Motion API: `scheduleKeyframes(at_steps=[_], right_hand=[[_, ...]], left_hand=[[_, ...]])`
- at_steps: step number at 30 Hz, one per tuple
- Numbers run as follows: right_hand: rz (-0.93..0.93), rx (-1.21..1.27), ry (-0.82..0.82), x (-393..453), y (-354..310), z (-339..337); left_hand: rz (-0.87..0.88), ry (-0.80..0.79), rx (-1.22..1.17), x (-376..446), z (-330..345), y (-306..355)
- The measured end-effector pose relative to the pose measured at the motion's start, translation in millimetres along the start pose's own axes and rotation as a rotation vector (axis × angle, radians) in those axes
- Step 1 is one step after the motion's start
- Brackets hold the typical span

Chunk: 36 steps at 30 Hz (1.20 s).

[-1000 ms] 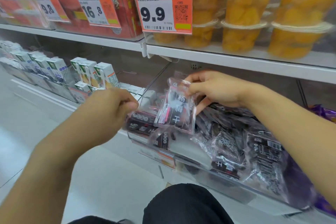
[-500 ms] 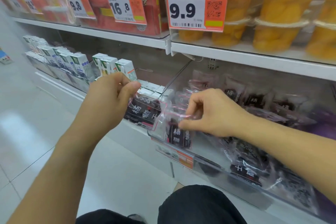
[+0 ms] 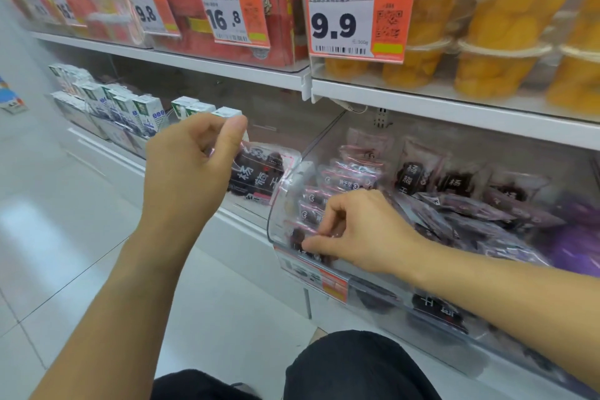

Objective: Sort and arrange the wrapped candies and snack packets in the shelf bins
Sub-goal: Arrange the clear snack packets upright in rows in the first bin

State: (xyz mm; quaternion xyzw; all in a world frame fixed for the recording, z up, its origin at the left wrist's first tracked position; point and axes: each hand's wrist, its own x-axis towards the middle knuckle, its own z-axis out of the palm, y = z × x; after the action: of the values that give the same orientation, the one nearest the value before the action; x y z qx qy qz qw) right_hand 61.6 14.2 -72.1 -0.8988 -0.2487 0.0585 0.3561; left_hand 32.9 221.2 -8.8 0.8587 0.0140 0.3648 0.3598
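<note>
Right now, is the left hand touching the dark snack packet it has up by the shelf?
Touching. The head view shows the left hand pinching the top edge of the dark snack packet between thumb and curled fingers, with no gap showing.

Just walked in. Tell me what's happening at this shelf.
A person is sorting dark snack packets into clear shelf bins. The left hand holds one packet up, outside the bin and to its left. The right hand is down inside the bin's front corner, pinching another packet there. More packets stand in a row at the back, and others lie loose in the bin. Small cartons sit further left.
</note>
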Motion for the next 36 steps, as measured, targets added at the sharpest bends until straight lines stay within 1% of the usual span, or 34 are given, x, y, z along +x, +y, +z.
scheduleKeyframes(at_steps=[3, 4, 7, 9, 11, 15, 16, 18, 20, 22, 24, 26, 29, 31, 33, 34, 36], right_hand=[[0.046, 0.014, -0.197, 10.7, -2.6, -28.2], [0.036, 0.044, -0.199, 14.2, -2.5, -40.3], [-0.093, 0.180, -0.015, 17.8, -2.5, -62.0], [-0.210, 0.232, -0.003, 15.7, -4.4, -60.6], [-0.294, 0.194, -0.022, 14.5, -5.7, -54.6], [-0.273, 0.024, -0.032, 15.1, -2.6, -59.2], [-0.255, -0.036, -0.026, 14.3, -0.9, -64.1], [-0.184, -0.115, -0.004, 12.8, 1.5, -73.9], [-0.096, -0.159, -0.031, 12.4, 5.2, -80.4], [-0.049, -0.215, -0.126, 12.8, 9.0, -82.9], [-0.006, -0.258, -0.233, 11.0, 10.0, -85.9], [0.033, -0.281, -0.275, 7.1, 9.6, -91.1], [0.038, -0.279, -0.221, -5.0, 9.9, -99.3], [0.043, -0.260, -0.181, -17.1, 10.8, -101.3], [0.078, -0.208, -0.133, -31.2, 13.4, -102.0], [0.100, -0.166, -0.106, -38.4, 15.0, -102.1], [0.138, -0.091, -0.048, -51.8, 18.0, -102.0]], left_hand=[[0.008, 0.002, -0.084, -2.3, 2.4, 2.4], [0.011, -0.020, -0.128, -3.6, 2.8, 4.4], [0.060, -0.092, -0.214, -7.8, 6.6, 13.1], [0.082, -0.136, -0.291, -11.1, 11.2, 21.3], [0.096, -0.204, -0.351, -14.5, 17.7, 27.2], [0.049, -0.414, -0.363, -14.8, 28.5, 22.8], [0.042, -0.443, -0.333, -13.2, 28.1, 18.9], [0.057, -0.514, -0.176, -9.2, 23.7, 11.1], [0.061, -0.659, -0.034, -8.1, 19.2, 6.2], [0.042, -0.812, 0.049, -11.3, 20.1, 5.5], [0.053, -0.897, 0.152, -15.6, 24.5, 7.4], [0.077, -0.958, 0.239, -18.3, 28.7, 10.6], [0.136, -0.982, 0.345, -18.8, 36.8, 14.2], [0.180, -0.966, 0.402, -20.3, 41.0, 16.9], [0.259, -0.921, 0.431, -23.1, 41.6, 21.5], [0.301, -0.890, 0.380, -24.9, 40.8, 24.9], [0.316, -0.898, 0.154, -28.5, 38.2, 36.9]])
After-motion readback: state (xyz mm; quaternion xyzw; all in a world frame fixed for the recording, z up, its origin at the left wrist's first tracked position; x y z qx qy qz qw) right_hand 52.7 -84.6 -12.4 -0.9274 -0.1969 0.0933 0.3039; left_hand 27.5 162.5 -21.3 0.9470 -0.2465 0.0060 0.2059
